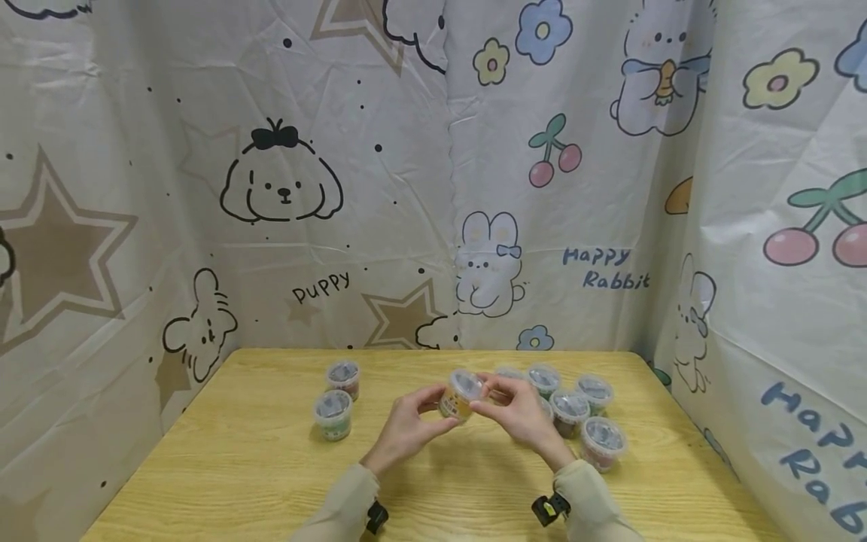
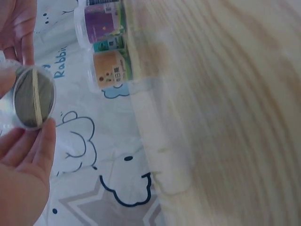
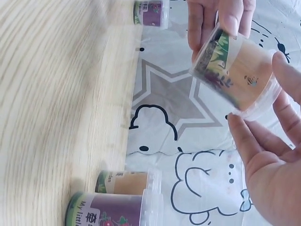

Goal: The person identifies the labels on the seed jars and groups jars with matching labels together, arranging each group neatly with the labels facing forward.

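Observation:
Between my hands, lifted above the wooden table, is a small clear-lidded plastic tub [image 1: 455, 404] with an orange label. It is tilted. My left hand [image 1: 409, 427] grips the lower part of the tub, thumb on one side and fingers on the other. My right hand [image 1: 523, 412] holds the rim at the lid, fingers and thumb spread around it. The right wrist view shows the tub's label [image 3: 249, 77] with a bee and leaves and dark contents at its base. In the left wrist view the tub's round bottom [image 2: 44, 99] faces the camera.
Two similar tubs stand at the left on the table [image 1: 237, 452], a green-labelled one [image 1: 334, 415] in front of another [image 1: 343, 379]. Several more stand at the right, including a pinkish one [image 1: 603, 444] nearest the front and a dark one [image 1: 569, 412]. A printed curtain [image 1: 400, 188] surrounds the table.

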The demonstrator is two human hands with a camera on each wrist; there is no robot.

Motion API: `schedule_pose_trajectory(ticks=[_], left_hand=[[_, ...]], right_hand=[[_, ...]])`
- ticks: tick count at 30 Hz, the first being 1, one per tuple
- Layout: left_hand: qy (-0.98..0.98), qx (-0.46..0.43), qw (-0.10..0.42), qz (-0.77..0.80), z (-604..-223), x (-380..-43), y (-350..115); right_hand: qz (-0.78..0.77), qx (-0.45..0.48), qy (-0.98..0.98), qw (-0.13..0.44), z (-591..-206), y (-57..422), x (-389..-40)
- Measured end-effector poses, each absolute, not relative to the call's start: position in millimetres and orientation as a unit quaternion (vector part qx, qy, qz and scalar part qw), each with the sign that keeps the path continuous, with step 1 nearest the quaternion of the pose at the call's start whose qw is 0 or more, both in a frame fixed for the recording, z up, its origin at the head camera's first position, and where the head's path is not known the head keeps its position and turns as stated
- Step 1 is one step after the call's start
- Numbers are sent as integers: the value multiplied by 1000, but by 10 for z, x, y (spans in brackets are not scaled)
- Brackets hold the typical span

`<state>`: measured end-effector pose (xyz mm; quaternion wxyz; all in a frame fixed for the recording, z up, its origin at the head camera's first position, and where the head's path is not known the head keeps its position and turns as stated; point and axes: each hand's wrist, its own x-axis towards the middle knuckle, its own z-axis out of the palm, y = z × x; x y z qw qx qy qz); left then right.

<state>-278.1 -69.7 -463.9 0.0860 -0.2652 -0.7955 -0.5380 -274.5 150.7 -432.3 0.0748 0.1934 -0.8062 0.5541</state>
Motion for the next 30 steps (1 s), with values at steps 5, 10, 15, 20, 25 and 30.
schedule_pose_trajectory(ticks=[5,10,15,20,25,30], left_hand=[[-798,-272,48,-535,-4655,-2782,-733],[-810,-258,90,-519,-4711,-2787,-737],[-810,-249,134,-514,-4747,-2786,-764],[-803,-261,132,-519,-4765,-2792,-871],[-789,-249,107,-552,-4724,-2801,-1013],[-798,-212,89,-557,-4651,-2792,-1142]], right_hand=[[565,233,-790,49,-4348,1551,-2772],[585,241,-773,45,-4390,1481,-2804],[589,228,-773,65,-4426,1363,-2813],[568,224,-788,78,-4425,1283,-2814],[555,239,-795,59,-4427,1252,-2839],[546,277,-790,23,-4433,1183,-2895]])
